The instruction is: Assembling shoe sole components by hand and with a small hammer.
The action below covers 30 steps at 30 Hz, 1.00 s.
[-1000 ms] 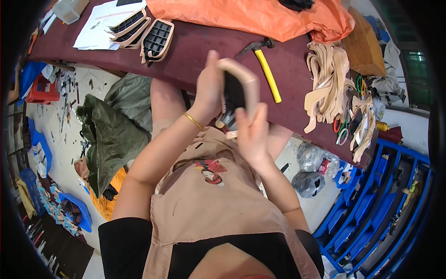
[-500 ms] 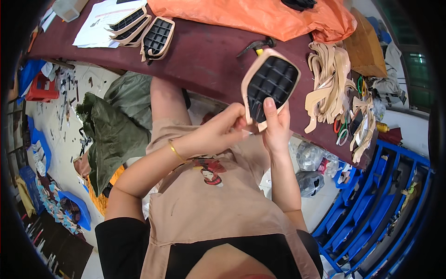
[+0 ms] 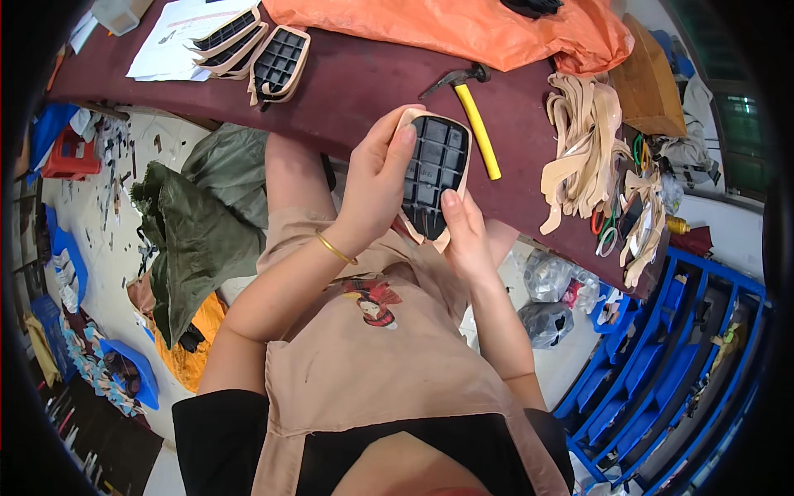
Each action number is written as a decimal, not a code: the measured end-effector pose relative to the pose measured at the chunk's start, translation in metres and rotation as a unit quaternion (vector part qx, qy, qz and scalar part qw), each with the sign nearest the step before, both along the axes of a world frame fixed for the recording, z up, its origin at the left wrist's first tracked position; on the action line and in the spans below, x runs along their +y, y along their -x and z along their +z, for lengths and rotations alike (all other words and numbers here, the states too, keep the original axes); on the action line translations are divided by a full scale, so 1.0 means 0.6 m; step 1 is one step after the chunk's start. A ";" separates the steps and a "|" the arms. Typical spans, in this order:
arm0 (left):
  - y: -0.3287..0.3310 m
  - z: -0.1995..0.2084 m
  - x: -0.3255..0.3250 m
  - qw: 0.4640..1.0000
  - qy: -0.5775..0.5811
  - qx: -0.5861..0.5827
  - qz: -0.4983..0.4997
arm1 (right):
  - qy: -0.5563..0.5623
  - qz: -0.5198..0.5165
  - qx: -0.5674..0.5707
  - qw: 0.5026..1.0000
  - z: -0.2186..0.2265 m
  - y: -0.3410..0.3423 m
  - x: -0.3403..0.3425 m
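Over the near edge of the dark red table [image 3: 364,70], both my hands hold a black gridded plastic piece [image 3: 437,178] with a beige strip wrapped around its edge. My left hand [image 3: 379,178] grips its upper left side, the thumb on the rim. My right hand [image 3: 471,240] holds the lower right side, thumb pressed on the grid. Just beyond lies a hammer [image 3: 478,128] with a yellow handle. At the far left of the table are another edged black piece [image 3: 281,62] and a stack of similar pieces [image 3: 230,41].
An orange sheet [image 3: 430,29] covers the table's far side. Beige strips [image 3: 583,149] lie in a heap at the right, with scissors [image 3: 609,236] beside them and a cardboard box [image 3: 649,83] behind. A blue rack [image 3: 662,364] stands at lower right. Dark green cloth [image 3: 190,240] hangs at left.
The piece has come down and left and stands more upright. My left hand has moved from its lower end up to its upper left side. The hammer's handle is now uncovered.
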<state>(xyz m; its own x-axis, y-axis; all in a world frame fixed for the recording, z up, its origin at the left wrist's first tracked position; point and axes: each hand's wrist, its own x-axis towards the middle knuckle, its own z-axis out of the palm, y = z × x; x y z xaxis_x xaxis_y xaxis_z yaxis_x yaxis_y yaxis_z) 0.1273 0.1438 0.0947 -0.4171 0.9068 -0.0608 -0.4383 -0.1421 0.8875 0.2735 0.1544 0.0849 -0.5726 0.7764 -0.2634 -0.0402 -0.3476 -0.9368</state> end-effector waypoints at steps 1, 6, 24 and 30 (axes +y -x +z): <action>0.002 -0.001 -0.004 1.000 0.001 0.000 0.001 | 0.001 0.001 0.000 1.000 0.006 -0.003 0.002; -0.011 0.009 -0.005 0.995 -0.024 0.094 -0.032 | -0.014 0.019 -0.032 0.999 0.005 -0.012 0.029; 0.011 0.006 -0.003 0.968 0.048 0.193 -0.155 | -0.241 -0.079 -0.195 0.947 0.023 -0.007 0.054; 0.010 -0.012 -0.009 0.975 0.060 0.153 -0.147 | -0.191 -0.021 -0.203 0.960 0.032 -0.003 0.056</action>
<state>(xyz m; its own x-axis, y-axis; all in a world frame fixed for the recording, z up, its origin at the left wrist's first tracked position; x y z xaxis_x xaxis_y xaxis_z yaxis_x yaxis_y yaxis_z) 0.1214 0.1381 0.0874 -0.1545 0.9841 -0.0874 -0.1563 0.0630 0.9857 0.2754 0.1882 0.1040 -0.4499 0.8806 -0.1490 0.3481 0.0193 -0.9373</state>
